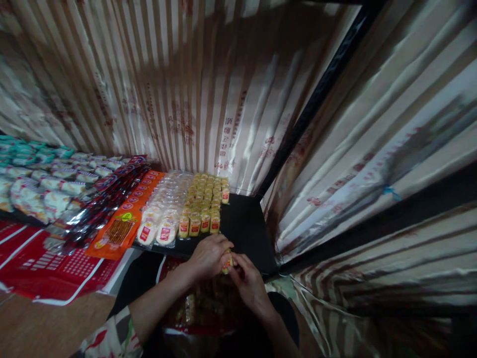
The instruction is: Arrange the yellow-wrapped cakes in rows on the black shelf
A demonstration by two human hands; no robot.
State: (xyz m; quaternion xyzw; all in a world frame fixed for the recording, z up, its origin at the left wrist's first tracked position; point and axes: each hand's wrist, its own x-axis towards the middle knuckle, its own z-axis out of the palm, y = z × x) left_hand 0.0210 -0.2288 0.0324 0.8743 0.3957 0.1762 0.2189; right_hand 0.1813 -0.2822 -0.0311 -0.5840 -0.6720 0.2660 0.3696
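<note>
Between my two hands is a small yellow snack packet point(226, 263) with a red label. My left hand point(210, 256) has its fingers closed around the packet's left and upper side. My right hand point(249, 283) pinches it from the right with thumb and fingertips. Below them, on my lap, lies a red-edged bag point(201, 328) with several similar packets in it, dim in the shadow. Just beyond my hands, rows of matching yellow packets point(204, 222) stand on the black table point(248, 228).
Left of the yellow rows are white round snack packets point(164, 233), orange packets point(117, 231), dark shiny packets point(89, 211) and white ones point(55, 199). A red printed sheet point(48, 271) hangs at the front. Striped curtains point(208, 99) and a dark pole point(309, 109) enclose the table.
</note>
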